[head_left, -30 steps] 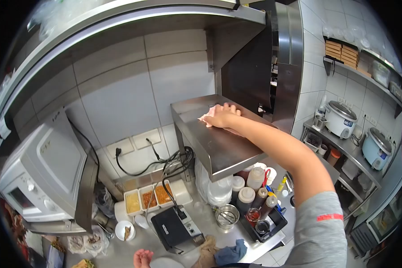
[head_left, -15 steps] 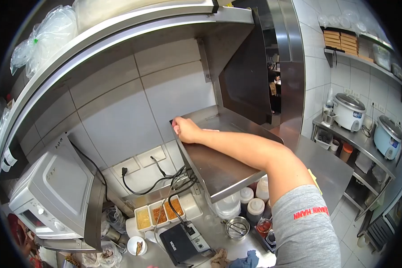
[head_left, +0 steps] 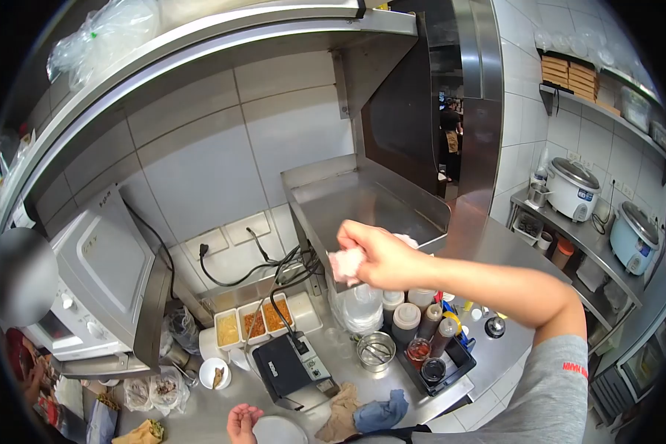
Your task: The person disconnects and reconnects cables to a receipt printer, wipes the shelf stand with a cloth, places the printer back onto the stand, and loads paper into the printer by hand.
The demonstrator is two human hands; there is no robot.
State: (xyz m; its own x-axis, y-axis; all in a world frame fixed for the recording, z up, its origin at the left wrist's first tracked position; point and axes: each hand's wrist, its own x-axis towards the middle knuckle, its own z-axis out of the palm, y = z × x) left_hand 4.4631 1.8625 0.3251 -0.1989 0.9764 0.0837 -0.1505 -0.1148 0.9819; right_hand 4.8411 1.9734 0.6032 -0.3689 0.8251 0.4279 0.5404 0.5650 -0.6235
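My right hand is closed around a pale pink cloth, which bulges out of the fist. It is in front of the raised stainless steel shelf with upturned edges. Low in the view, my left hand has its fingers loosely curled and slightly apart, with nothing visible in them. Beside that hand lies a round whitish plate or lid, partly cut off by the frame. A black Epson printer stands just beyond it.
Sauce bottles, a metal bowl and a black caddy stand under the shelf. Brown and blue cloths lie nearby. Left are topping containers and a microwave. Cables hang along the wall. An overhead shelf juts out.
My right hand, with the pink cloth, has moved from the shelf's back left corner toward me and to the right. My left hand has come further into view at the bottom.
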